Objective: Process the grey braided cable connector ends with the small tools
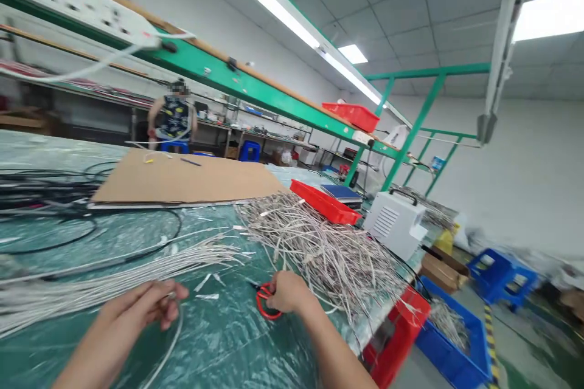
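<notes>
My left hand (pixel 148 304) is closed around the end of a thin white cable (pixel 172 340), which curves down toward the bottom of the view. My right hand (pixel 288 293) grips red-handled scissors (pixel 266 302) close to the table, their dark tips pointing left and away from me. Behind my left hand lies a bundle of white cables (pixel 150 267) with the ends fanned out. Small white scraps (pixel 207 296) sit between my two hands. Just beyond my right hand spreads a large tangled heap of greyish cables (pixel 328 246).
A cardboard sheet (pixel 191 179) and black cables (pixel 45 188) lie farther back. Beyond the heap are a red tray (pixel 323 202) and a white machine (pixel 395 222). On the floor at right stand a blue crate (pixel 451 346) and blue stool (pixel 502 276). A person (pixel 176 112) is across the room.
</notes>
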